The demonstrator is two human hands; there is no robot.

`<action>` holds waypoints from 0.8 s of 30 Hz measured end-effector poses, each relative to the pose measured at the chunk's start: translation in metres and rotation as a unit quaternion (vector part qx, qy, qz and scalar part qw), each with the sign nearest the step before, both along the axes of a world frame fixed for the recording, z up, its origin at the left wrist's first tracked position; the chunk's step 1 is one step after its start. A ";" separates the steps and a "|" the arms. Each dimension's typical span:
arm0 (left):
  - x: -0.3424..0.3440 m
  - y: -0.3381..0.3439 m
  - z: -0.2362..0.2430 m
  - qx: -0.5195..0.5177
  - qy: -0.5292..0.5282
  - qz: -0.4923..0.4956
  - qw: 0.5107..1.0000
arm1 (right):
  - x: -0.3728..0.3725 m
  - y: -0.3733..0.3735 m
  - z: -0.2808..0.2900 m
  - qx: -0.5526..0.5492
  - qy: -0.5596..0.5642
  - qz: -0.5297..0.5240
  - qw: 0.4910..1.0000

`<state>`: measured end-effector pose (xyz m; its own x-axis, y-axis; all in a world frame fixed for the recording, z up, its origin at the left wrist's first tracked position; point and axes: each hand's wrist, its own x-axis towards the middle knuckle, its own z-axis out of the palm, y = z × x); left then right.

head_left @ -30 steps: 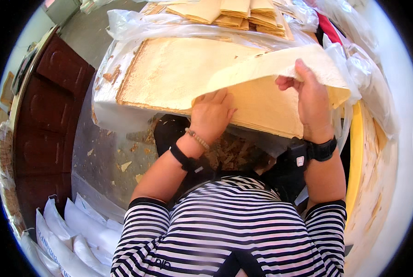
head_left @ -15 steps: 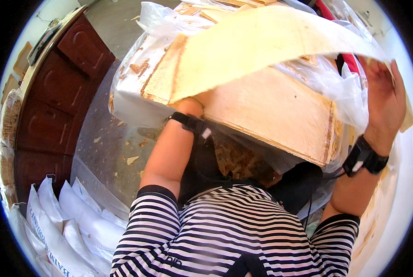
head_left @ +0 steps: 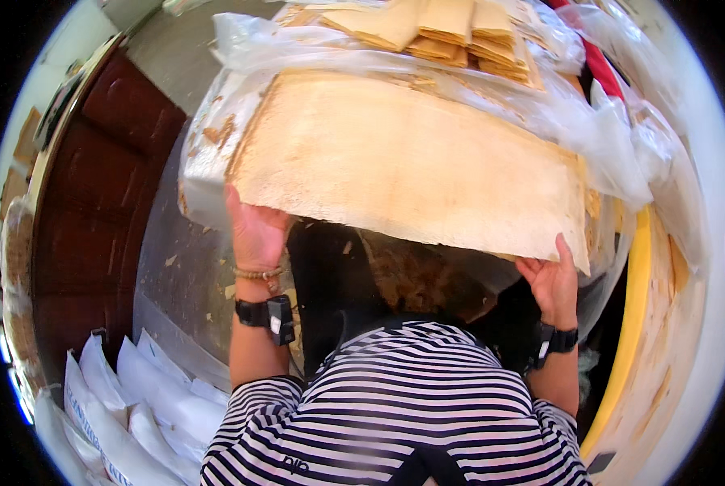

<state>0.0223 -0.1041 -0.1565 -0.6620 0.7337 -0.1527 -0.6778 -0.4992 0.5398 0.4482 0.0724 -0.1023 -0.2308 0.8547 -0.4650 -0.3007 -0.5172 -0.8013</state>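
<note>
A wide, pale wood veneer sheet (head_left: 411, 158) lies over the pile in front of me, its rough near edge toward my body. My left hand (head_left: 257, 233) grips its near left corner, the thumb along the left edge and the fingers partly hidden beneath. At the near right corner, my right hand (head_left: 550, 282) holds the edge with the thumb raised and fingertips tucked under. Black straps with small devices circle both wrists, and a beaded bracelet (head_left: 257, 274) is on the left one.
Beyond the sheet, smaller veneer pieces (head_left: 443, 28) are stacked on crumpled clear plastic (head_left: 330, 50). A dark red cabinet (head_left: 95, 211) stands at left, with white sacks (head_left: 136, 405) below it. A yellow edge (head_left: 625, 332) runs along the right. Wood scraps lie on the floor.
The veneer sheet, lifted and curved before, now lies flatter over the pile. My right hand has come down and inward from the far right; my left hand has moved left to the corner.
</note>
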 end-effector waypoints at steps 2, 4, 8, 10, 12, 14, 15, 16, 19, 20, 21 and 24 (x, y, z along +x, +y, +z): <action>0.004 0.003 0.000 -0.072 0.084 0.014 0.994 | 0.010 0.015 -0.013 0.022 0.045 -0.087 0.995; -0.006 0.006 -0.014 -0.160 0.083 0.019 0.983 | 0.019 0.033 -0.021 0.048 0.091 -0.169 0.980; -0.029 0.013 -0.037 -0.184 0.113 0.090 0.972 | 0.009 0.025 0.005 0.222 0.009 -0.218 0.950; -0.028 0.008 -0.034 -0.198 0.125 0.081 0.969 | -0.004 0.007 0.022 0.336 -0.019 -0.205 0.919; -0.035 0.000 -0.042 -0.205 0.123 0.078 0.968 | 0.009 0.013 0.001 0.269 0.014 -0.229 0.935; -0.023 0.003 -0.032 -0.208 0.129 0.079 0.966 | 0.032 0.021 -0.030 0.173 0.081 -0.229 0.954; -0.018 0.000 -0.029 -0.217 0.134 0.092 0.962 | 0.037 0.022 -0.037 0.170 0.082 -0.228 0.955; -0.016 -0.001 -0.028 -0.220 0.135 0.095 0.961 | 0.042 0.024 -0.044 0.120 0.139 -0.223 0.957; -0.017 -0.003 -0.029 -0.243 0.148 0.107 0.953 | 0.053 0.031 -0.050 0.080 0.228 -0.195 0.951; -0.017 -0.002 -0.033 -0.249 0.161 0.108 0.949 | 0.050 0.032 -0.050 0.095 0.258 -0.180 0.944; -0.016 0.003 -0.035 -0.256 0.174 0.106 0.945 | 0.044 0.031 -0.045 0.089 0.262 -0.173 0.945; -0.016 0.006 -0.035 -0.279 0.169 0.118 0.938 | 0.023 0.027 -0.033 0.111 0.065 -0.249 0.960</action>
